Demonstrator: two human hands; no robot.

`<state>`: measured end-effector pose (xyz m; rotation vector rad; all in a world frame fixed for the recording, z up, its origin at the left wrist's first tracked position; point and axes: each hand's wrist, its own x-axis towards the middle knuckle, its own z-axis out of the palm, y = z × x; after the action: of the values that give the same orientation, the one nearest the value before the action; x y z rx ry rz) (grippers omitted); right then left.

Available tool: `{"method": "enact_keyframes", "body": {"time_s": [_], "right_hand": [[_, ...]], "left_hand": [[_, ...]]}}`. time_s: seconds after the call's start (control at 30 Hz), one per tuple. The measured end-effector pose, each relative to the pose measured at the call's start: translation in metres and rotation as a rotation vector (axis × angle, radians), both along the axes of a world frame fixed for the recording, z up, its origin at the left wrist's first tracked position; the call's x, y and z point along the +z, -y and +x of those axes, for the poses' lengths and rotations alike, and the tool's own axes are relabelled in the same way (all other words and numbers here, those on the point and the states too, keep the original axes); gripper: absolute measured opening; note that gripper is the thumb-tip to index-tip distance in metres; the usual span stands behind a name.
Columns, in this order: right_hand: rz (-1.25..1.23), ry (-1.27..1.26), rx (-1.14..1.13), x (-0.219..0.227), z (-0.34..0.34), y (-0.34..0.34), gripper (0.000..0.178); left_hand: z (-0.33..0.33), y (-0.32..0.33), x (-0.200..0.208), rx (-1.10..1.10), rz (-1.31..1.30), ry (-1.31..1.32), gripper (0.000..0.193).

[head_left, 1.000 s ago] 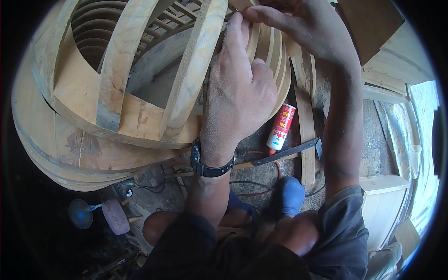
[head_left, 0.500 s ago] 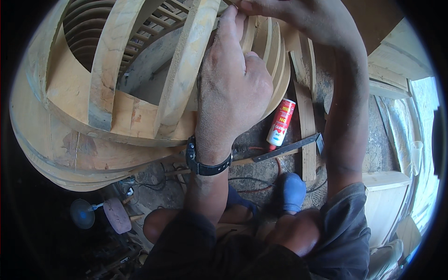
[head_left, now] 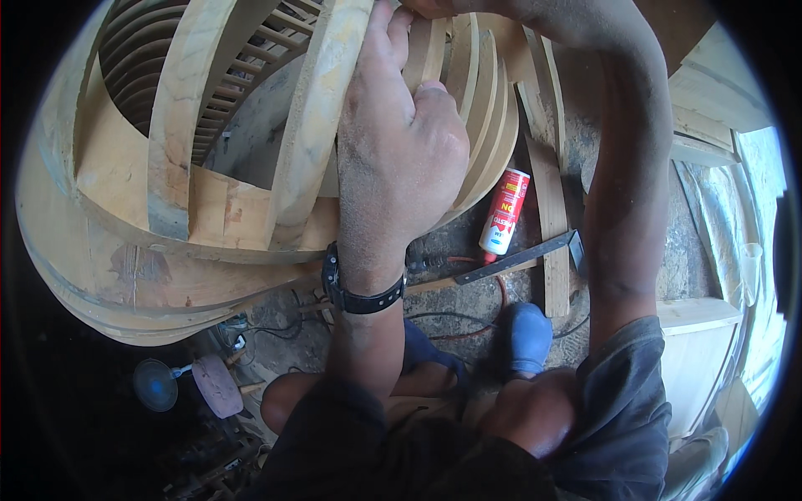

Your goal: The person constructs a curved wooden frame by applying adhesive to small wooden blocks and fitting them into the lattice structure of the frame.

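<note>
A large curved wooden frame with slats and ribs point(head_left: 322, 100) fills the upper left. My left hand point(head_left: 401, 159), dusty, lies against its slats. The fingers stretch toward the top edge and the thumb stands apart, with nothing visible in the palm; the fingertips are partly hidden. My right hand point(head_left: 436, 7) comes across from the right to meet the left fingertips at the top of the picture. Most of it is cut off, so what its fingers do cannot be seen. A black watch is on my left wrist.
On the floor lie a red-and-white glue bottle point(head_left: 506, 213), a metal try square point(head_left: 518, 260), a wooden strip point(head_left: 551, 225) and dark cables. At lower left stands a round pinkish piece point(head_left: 217, 386) beside a translucent disc point(head_left: 156, 385). Pale boards point(head_left: 702, 326) stand at right.
Both hands have shifted slightly up and left in the picture, and the wooden frame has also slid a little left and up. The fingers stay at the slats.
</note>
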<state>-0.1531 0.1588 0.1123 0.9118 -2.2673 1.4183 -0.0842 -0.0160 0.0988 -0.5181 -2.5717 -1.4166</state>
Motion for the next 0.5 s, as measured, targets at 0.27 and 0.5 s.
{"method": "enact_keyframes", "body": {"time_s": [0.27,0.5], "right_hand": [[0.045,-0.049,-0.064,0.003,0.007,0.004,0.015],[-0.322,0.087,-0.084,-0.017,0.026,0.002,0.015]], "left_hand": [[-0.007,0.010,-0.006,0.007,-0.158,-0.113,0.061],[0.003,-0.003,0.003,0.012,-0.209,-0.197,0.055]]}}
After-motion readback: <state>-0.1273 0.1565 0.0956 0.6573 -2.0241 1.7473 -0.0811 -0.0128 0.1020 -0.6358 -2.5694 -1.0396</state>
